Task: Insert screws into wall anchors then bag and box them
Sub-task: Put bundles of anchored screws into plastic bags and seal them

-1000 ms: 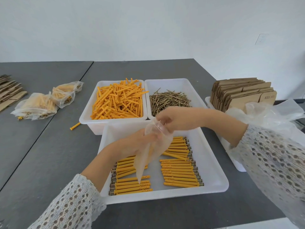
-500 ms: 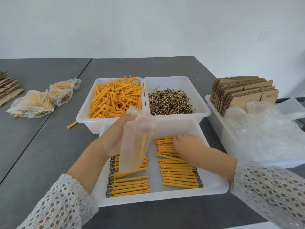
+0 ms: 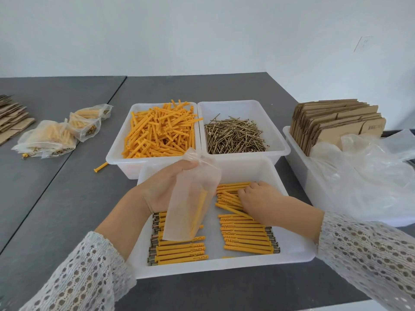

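Observation:
My left hand [image 3: 161,187] holds a clear plastic bag [image 3: 190,205] by its top edge, and the bag hangs down over the near white tray [image 3: 224,269]. In that tray lie two rows of yellow anchors with screws in them, a left row [image 3: 179,252] and a right row [image 3: 244,239]. At the far end of the right row my right hand [image 3: 262,200] has its fingers curled over several skewed anchors. Behind stand a tray of loose yellow anchors [image 3: 159,133] and a tray of loose screws [image 3: 233,135].
Filled bags [image 3: 49,140] lie on the grey table at the left, beside flat cardboard [image 3: 11,117]. One loose anchor [image 3: 101,167] lies by the anchor tray. At the right a bin holds folded cardboard boxes [image 3: 336,122] and crumpled clear plastic [image 3: 363,176].
My right hand let go of the bag's top and dropped onto the right row of anchors, then closed its fingers over them. My left hand kept the bag and raised it slightly.

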Available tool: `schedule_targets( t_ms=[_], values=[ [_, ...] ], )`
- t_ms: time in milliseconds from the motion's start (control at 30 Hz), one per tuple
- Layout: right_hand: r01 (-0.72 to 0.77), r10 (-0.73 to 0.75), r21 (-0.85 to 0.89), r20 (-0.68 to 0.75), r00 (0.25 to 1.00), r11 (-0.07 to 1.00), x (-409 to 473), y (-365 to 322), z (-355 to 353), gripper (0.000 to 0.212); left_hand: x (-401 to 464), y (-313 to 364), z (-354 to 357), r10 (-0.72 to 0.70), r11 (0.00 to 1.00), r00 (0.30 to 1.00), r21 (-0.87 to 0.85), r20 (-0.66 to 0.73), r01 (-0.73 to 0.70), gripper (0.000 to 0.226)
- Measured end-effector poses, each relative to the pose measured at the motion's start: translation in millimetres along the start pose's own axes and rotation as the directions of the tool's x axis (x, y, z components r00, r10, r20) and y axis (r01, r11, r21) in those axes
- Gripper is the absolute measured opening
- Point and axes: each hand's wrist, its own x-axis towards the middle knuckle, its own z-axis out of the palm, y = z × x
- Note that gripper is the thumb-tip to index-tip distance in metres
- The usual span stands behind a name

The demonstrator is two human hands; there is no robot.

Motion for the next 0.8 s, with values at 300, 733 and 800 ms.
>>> schedule_targets(
  t_ms=[300, 733, 800],
  values=[
    [0.016, -0.052, 0.316, 0.104, 0.993, 0.949, -3, 24, -28, 0.017, 4, -3, -1, -0.005, 0.996, 1.000, 0.088, -0.004, 0.006, 0.055],
    [0.141, -0.144, 0.341, -0.018, 0.989, 0.929, -15, 41, -121, 0.025, 8, -8, -3, -0.053, 0.980, 0.995, 0.194, 0.088, 0.035, 0.055],
    [0.185, -0.182, 0.316, -0.041, 0.982, 0.931, -9, 25, -123, 0.025, 8, -8, -1, -0.066, 0.982, 0.989, 0.184, 0.134, 0.040, 0.044]
  ],
)
